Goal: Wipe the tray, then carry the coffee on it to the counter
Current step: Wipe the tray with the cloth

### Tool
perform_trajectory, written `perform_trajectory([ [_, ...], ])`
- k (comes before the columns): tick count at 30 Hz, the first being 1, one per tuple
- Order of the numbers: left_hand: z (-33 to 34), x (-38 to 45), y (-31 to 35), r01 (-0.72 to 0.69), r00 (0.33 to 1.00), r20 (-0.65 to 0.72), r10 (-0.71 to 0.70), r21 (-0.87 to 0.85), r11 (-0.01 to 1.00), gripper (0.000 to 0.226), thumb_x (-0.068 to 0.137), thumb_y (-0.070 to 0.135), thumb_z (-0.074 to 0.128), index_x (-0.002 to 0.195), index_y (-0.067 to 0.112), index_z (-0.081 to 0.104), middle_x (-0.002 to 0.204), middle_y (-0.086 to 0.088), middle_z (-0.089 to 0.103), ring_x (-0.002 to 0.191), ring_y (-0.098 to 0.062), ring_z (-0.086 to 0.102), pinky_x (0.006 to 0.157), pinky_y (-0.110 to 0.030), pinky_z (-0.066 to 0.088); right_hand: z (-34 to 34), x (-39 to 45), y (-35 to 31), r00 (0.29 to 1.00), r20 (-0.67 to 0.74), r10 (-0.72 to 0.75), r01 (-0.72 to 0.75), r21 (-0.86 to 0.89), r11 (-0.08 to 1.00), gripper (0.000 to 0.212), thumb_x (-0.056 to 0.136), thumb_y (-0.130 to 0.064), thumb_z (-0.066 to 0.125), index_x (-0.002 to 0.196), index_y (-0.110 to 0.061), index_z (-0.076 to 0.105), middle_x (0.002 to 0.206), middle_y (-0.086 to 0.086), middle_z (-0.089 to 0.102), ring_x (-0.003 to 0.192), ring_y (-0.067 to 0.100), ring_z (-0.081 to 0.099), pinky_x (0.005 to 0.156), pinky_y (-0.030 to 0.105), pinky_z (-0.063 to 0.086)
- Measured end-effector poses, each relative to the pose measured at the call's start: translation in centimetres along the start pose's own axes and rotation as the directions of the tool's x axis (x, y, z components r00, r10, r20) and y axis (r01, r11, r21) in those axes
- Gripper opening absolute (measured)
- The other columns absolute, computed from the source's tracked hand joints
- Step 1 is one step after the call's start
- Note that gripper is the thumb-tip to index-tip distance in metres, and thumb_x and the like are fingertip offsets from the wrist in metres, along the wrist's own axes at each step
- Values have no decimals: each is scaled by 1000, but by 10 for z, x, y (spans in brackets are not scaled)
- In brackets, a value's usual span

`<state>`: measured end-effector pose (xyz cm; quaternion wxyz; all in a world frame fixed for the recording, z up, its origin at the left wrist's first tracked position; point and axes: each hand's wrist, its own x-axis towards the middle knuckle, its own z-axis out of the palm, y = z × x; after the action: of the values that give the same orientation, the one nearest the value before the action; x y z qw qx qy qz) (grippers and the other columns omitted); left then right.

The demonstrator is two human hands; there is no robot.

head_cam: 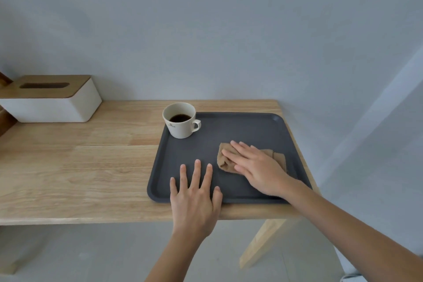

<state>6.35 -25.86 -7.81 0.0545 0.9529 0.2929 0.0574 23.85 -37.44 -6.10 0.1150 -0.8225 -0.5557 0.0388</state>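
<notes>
Dark grey tray [251, 128]: sits on the light wooden table [91, 167], pushed toward the table's right end, its near edge just short of the table's front edge.
Coffee cup [180, 121]: white, upright, dark coffee low inside, small logo on the side. It's at the tray's far left corner with the handle pointing right — whether the base is fully inside the rim or perched on it, I can't tell.
Cloth [225, 160]: tan, bunched up, lying on the tray's right half, closer to the near edge than the far one.
Right hand [258, 167]: flat on top of the cloth, palm down, fingers stretched toward the left — pressing it onto the tray rather than gripping it. Part of the cloth pokes out past the fingertips and behind the wrist.
Left hand [196, 197]: spread out, holding nothing, fingers fanned over the tray's near edge and left half, palm over the table's front edge. Looks like it's resting there, can't say for sure it's touching.
Tissue box [52, 103]: white with a wooden lid and a slot, at the table's far left, well apart from the tray.
Wall [206, 30]: plain pale grey behind it all.
</notes>
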Motion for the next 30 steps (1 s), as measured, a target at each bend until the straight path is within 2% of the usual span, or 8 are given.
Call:
perform_trajectory([
  [3,0,0,-1,-10,1000,-7,10,-2,1000,56,88,47,32,139,27,48,147,-4,48,136,-39,41,104,-60,37,-3,-21,1,1000,19,-9,8,26,1000,48,101,-37,25,148,-42,17,160,-13,9,147,6,4,118,24,4],
  [6,2,0,-3,-19,1000,-7,19,-4,1000,57,87,46,33,139,28,46,147,-3,47,136,-39,40,104,-60,35,-7,-3,15,999,33,13,-15,61,998,47,102,-34,29,147,-41,20,159,-12,11,147,7,4,118,27,5],
  [12,3,0,-4,-35,999,-10,35,-1,999,57,86,45,34,140,30,46,147,-3,47,136,-39,40,105,-60,35,-18,61,76,970,0,242,-242,21,970,46,103,-29,25,149,-32,20,161,2,16,149,22,7,119,42,10],
  [15,3,-2,-3,-32,999,-13,32,-2,999,57,87,45,33,140,29,45,148,-3,46,137,-39,39,105,-60,34,-17,68,81,964,-24,266,-266,13,964,46,103,-27,26,149,-29,22,160,5,19,148,24,12,119,42,12],
  [18,3,2,-1,-14,1000,-13,14,5,1000,57,88,45,32,141,29,44,149,-3,45,138,-39,37,105,-60,32,-14,59,72,967,-10,255,-254,33,967,47,103,-27,26,149,-30,20,161,3,14,148,23,12,119,38,10],
  [25,1,1,2,-1,1000,-5,1,19,1000,59,88,44,23,143,29,41,151,-3,42,140,-38,33,104,-63,30,-5,-17,17,996,0,92,-92,54,994,48,103,-30,29,148,-37,18,160,-7,11,148,12,9,119,30,8],
  [30,0,0,2,-5,1000,28,5,4,1000,63,88,47,13,146,30,34,155,-2,35,143,-37,27,106,-62,27,-14,-45,4,994,89,63,-79,192,978,47,101,-32,36,146,-42,24,160,-12,11,148,8,4,121,31,8],
])
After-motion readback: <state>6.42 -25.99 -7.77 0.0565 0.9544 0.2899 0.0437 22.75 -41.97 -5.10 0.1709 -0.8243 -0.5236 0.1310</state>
